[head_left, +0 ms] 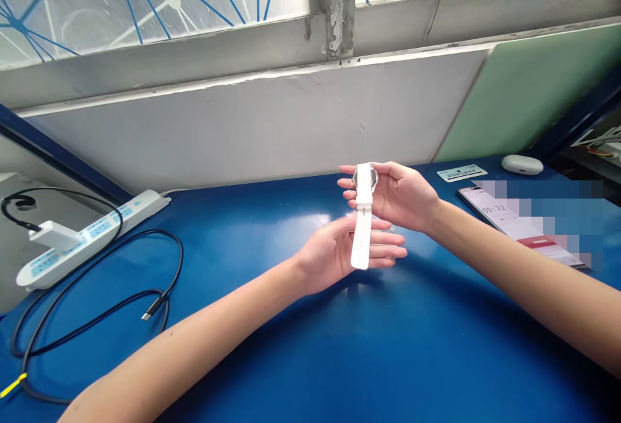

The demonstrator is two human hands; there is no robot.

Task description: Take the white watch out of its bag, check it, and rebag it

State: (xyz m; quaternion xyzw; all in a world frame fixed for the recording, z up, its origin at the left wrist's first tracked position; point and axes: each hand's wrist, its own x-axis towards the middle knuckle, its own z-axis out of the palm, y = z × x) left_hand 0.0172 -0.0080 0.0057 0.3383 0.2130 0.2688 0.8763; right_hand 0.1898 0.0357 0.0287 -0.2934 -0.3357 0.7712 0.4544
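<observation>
A wristwatch (360,216) with a white strap is held up over the blue table, its round silver-rimmed case at the top and one strap end hanging toward me. My right hand (405,196) holds it at the case, fingers behind and thumb by the side. Just below, my left hand (334,251) has its palm turned up and its fingers stretched out flat. The lower strap lies across that palm, and the left fingers do not close around it. The strap covers part of the case.
At left on the blue table (252,358) lie a white power strip (140,206) with a plugged-in charger (54,235) and a looped black cable (182,255). On the right are a phone (504,213) showing a timer, a card (462,173) and a white earbud case (522,165).
</observation>
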